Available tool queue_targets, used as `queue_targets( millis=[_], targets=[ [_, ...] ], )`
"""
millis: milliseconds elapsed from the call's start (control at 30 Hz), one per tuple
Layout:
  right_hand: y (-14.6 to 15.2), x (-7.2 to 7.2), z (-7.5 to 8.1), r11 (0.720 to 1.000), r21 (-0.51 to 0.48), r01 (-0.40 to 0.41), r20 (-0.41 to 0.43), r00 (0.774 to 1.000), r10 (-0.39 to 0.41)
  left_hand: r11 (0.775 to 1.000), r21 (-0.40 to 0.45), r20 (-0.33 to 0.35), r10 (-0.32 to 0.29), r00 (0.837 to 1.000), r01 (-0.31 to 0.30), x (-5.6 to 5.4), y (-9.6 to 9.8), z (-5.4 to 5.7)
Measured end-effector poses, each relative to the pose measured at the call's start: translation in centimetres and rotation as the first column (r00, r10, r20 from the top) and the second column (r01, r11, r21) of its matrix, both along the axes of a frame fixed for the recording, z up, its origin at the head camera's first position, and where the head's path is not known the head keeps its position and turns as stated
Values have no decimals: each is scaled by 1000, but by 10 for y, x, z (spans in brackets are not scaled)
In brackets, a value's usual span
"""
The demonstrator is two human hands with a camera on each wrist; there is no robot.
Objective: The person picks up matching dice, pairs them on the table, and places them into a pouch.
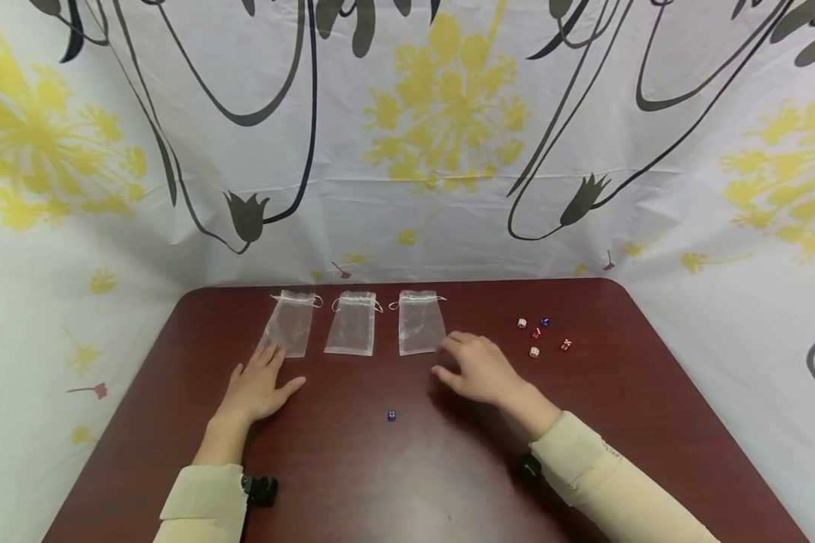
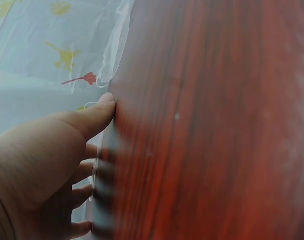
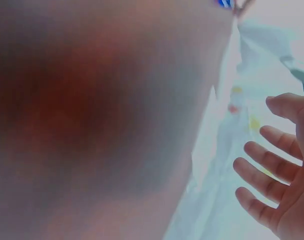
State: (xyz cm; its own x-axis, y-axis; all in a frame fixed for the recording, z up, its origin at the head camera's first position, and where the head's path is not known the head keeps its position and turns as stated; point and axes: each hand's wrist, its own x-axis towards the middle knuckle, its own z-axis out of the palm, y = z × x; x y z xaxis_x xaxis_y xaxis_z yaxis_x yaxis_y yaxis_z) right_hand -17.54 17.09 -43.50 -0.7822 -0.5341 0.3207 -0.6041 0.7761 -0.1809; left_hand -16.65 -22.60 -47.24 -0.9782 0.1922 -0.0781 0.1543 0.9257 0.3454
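Note:
Three sheer white drawstring pouches lie in a row on the dark red table (image 1: 407,483): the left pouch (image 1: 289,323), the middle pouch (image 1: 352,324) and the right pouch (image 1: 420,323). My left hand (image 1: 258,385) lies flat on the table with straight fingers, its fingertips at the left pouch's lower edge. My right hand (image 1: 478,367) hovers open just right of the right pouch, holding nothing. A small blue die (image 1: 391,415) sits alone between my hands. In the left wrist view my left hand's thumb (image 2: 94,116) and fingers press the table beside the left pouch (image 2: 114,45).
Several small dice (image 1: 540,334), red, white and blue, lie scattered at the table's right rear. A flowered white curtain (image 1: 407,136) surrounds the table on all sides. The right wrist view is blurred and shows my right hand's spread fingers (image 3: 267,175).

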Motion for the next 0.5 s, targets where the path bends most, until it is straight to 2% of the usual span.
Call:
queue_targets(
  millis=[233,500],
  targets=[
    [21,-13,17,999,-24,34,-24,999,-35,1000,-8,2,-5,1000,5,1,-1,-2],
    [23,-16,26,1000,-13,18,-32,999,-19,1000,0,-1,7,1000,-7,-1,-2,-4]
  ],
)
